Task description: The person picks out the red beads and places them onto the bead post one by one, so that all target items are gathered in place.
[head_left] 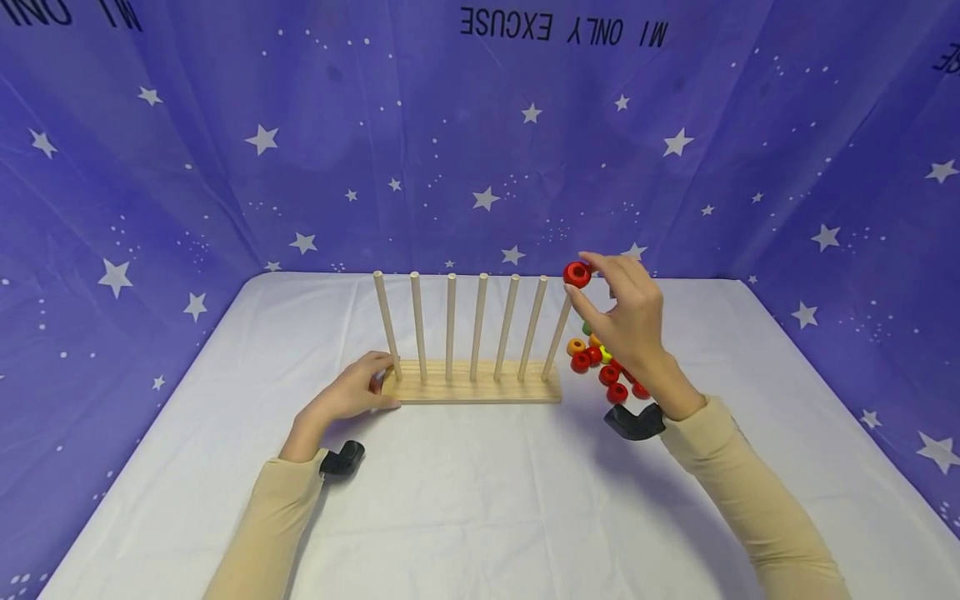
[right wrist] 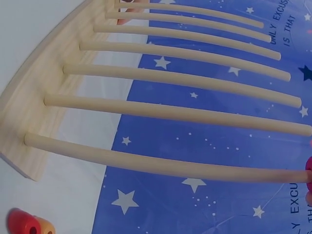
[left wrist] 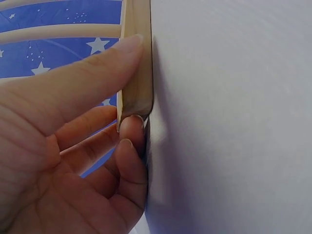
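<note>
While the left hand (head_left: pixel 354 391) grips the rack (head_left: pixel 472 391), the right (head_left: pixel 632 315) pinches a likely light, hard bead (head_left: pixel 577 276) by its sides.

Base (head_left: pixel 480 389): pale wood, tan grain streaks. Pegs (head_left: pixel 450 329): same pale wood tone, plain. Topmost bead (head_left: pixel 567 276): solid red, darker inside hole. Loose beads (head_left: pixel 593 356): mostly red, some orange, yellow; one at back looks green, though partly hidden. Tablecloth (head_left: pixel 480 500): plain white, greyish in shadow. Backdrop (head_left: pixel 420 225): blue-violet, scattered white stars and dots, black lettering (head_left: pixel 488 23). Sleeves (head_left: pixel 750 492): plain beige. Wrist mounts (head_left: pixel 633 422): solid black.
</note>
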